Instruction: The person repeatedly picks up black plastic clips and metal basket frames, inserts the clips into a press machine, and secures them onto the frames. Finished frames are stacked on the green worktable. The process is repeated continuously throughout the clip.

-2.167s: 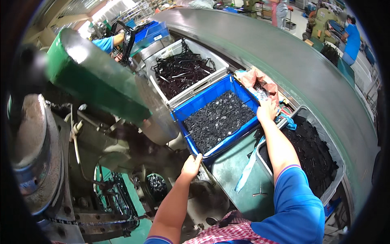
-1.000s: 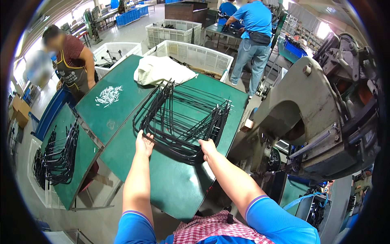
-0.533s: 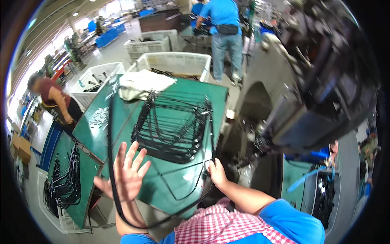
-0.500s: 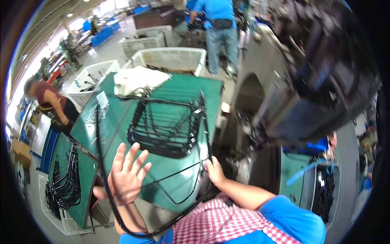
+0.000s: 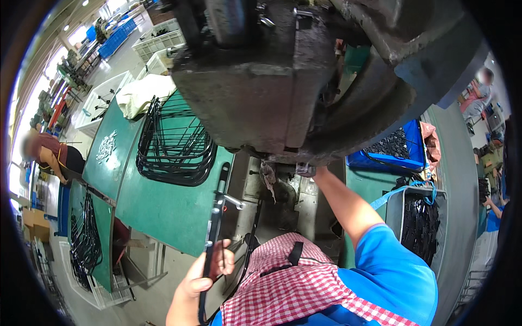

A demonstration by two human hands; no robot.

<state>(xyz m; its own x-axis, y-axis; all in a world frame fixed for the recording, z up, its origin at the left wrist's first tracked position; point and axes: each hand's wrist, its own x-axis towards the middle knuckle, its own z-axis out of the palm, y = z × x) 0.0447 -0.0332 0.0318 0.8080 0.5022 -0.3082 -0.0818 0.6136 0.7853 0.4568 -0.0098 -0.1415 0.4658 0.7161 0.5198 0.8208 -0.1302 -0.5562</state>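
Note:
In my left hand point(image 5: 209, 269), fingers and thumb close around a black metal frame point(image 5: 213, 225) of bent tube, held upright in front of the green table. A small silver metal piece point(image 5: 234, 202) sticks out from its upper part. My right arm stretches forward under the head of a large grey press machine point(image 5: 244, 108). Only the wrist side of my right hand point(image 5: 321, 173) shows; its fingers are hidden at the machine's work area. Below the head, the worn metal die area point(image 5: 270, 179) is visible between both arms.
The green table point(image 5: 157, 212) carries stacked black wire frames point(image 5: 176, 146), a white cloth point(image 5: 145, 95) and small pale pieces point(image 5: 107, 145). To the right stand a blue bin point(image 5: 389, 155) of dark small parts and a grey bin point(image 5: 421, 223) of black parts. A person point(image 5: 49, 155) bends at far left.
My view has swung right to the press. The left hand, earlier spread open, now grips the black frame. My right hand has left the frame and reached under the press head.

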